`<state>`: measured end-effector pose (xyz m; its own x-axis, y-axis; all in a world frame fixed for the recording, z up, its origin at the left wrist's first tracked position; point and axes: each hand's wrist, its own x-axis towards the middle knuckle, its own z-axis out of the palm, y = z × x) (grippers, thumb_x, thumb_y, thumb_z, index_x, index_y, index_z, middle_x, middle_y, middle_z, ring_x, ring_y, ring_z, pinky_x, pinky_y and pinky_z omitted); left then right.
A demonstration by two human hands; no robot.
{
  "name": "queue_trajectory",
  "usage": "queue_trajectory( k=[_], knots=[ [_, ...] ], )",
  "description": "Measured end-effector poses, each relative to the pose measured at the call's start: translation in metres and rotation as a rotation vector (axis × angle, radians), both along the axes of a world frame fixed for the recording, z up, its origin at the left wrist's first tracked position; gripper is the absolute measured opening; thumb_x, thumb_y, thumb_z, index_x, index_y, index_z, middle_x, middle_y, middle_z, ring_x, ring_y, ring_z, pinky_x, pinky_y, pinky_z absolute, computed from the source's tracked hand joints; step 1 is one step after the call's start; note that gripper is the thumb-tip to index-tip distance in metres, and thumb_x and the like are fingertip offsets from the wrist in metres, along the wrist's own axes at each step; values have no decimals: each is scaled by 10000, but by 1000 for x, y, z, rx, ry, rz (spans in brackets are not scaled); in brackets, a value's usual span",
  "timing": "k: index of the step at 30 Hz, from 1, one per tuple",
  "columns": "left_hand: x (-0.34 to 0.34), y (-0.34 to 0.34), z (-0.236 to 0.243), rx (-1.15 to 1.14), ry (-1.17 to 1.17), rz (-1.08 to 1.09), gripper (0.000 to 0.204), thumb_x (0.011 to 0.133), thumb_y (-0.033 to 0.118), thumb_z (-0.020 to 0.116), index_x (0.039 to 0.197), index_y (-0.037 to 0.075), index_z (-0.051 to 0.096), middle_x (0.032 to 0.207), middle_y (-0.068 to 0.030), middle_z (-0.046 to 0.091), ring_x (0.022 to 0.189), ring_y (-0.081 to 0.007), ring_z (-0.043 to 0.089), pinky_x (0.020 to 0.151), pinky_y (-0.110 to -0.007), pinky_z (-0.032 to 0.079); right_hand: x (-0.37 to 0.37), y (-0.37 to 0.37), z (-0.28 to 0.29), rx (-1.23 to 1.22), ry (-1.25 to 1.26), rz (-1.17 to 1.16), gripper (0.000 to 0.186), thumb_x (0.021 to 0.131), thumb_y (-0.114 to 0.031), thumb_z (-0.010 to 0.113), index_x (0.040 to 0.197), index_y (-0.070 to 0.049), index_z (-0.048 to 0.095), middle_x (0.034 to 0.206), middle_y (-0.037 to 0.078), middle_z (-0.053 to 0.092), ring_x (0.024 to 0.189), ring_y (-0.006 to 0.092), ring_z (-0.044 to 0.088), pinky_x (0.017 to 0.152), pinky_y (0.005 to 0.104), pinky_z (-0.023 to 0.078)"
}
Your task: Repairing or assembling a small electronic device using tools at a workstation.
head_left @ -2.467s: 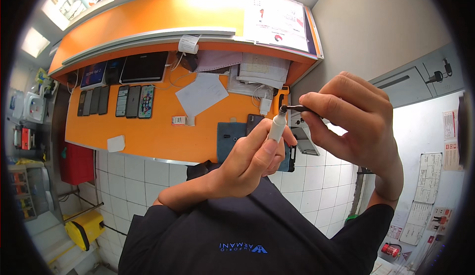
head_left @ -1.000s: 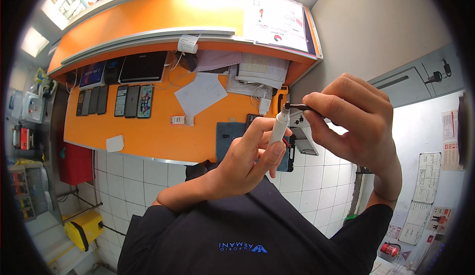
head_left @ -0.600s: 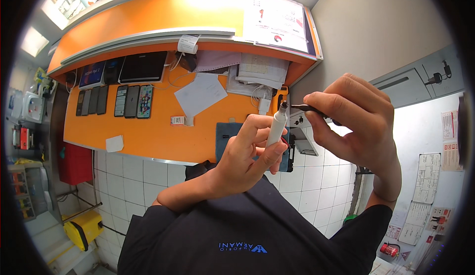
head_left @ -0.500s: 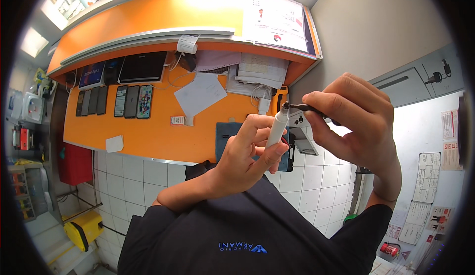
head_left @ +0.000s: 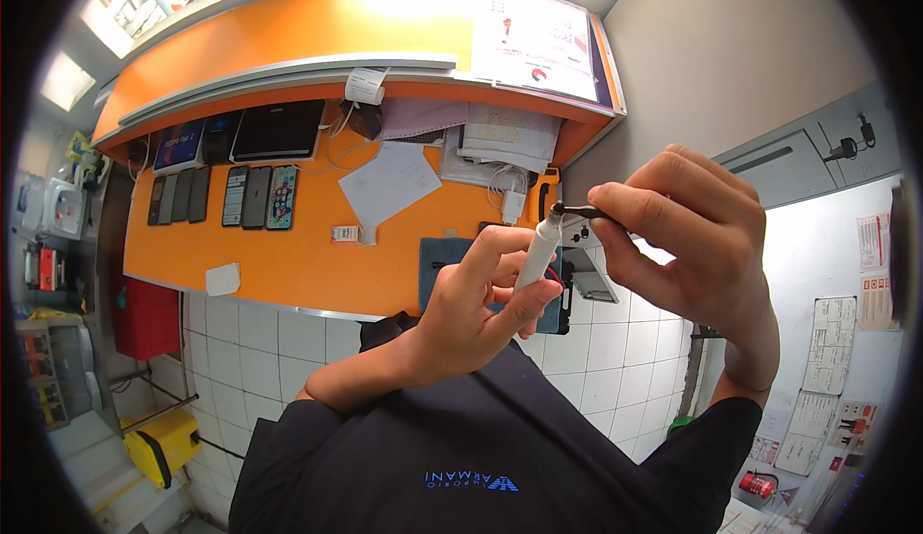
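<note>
My left hand [head_left: 481,305] is closed around a white pen-like tube [head_left: 538,257], tilted with its narrow metal-coloured end up. Between thumb and forefinger, my right hand [head_left: 694,236] pinches a dark slim tool [head_left: 583,211] that looks like tweezers. The tool's point meets the tube's upper end, where a small dark bit shows; whether it grips that bit is too small to tell. Both hands are raised over the right end of the orange desk [head_left: 288,265]. Below them lies a blue-grey mat [head_left: 437,255], partly covered by my left hand.
Several phones [head_left: 256,198] lie in rows at the desk's left, with boxes [head_left: 279,130] behind. A white paper sheet [head_left: 389,183], a white charger [head_left: 513,207] and a small card [head_left: 223,279] are also there. The raised orange shelf [head_left: 288,29] runs along the back.
The dark tool's tip has shifted very slightly at the tube's end and now sits flatter across it. Both hands hold nearly the same place.
</note>
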<state>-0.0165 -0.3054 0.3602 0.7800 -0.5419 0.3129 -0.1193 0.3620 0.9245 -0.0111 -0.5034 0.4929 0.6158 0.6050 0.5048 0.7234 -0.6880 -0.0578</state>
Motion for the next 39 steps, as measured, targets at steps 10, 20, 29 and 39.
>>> queue_trajectory(
  k=[10,20,29,39],
  knots=[
    [4,5,0,48,-100,55,278,1068,208,458,1254,2,480,744,-34,575,563,-34,476,508,-179,388,0,-1,4,21,39,-26,258,666,25,773,913,-34,727,714,22,608,555,96,551,438,236,400],
    [4,5,-2,21,-135,68,309,1083,236,413,1270,2,490,736,-24,568,550,-14,426,506,-172,361,0,-2,3,21,24,-20,265,656,25,774,910,-35,729,716,23,608,545,97,538,441,240,394],
    [3,8,1,34,-62,15,380,1075,313,434,1295,11,499,750,-14,556,653,-47,514,562,-215,405,1,0,2,20,25,-15,247,661,24,777,896,-32,728,708,22,601,551,102,543,443,245,395],
    [5,5,-4,19,-117,32,350,1087,282,400,1277,-1,478,739,-26,558,550,-21,414,508,-178,356,0,-2,-2,34,39,-41,237,666,19,772,891,-38,725,711,26,610,562,107,565,460,243,418]
  ],
)
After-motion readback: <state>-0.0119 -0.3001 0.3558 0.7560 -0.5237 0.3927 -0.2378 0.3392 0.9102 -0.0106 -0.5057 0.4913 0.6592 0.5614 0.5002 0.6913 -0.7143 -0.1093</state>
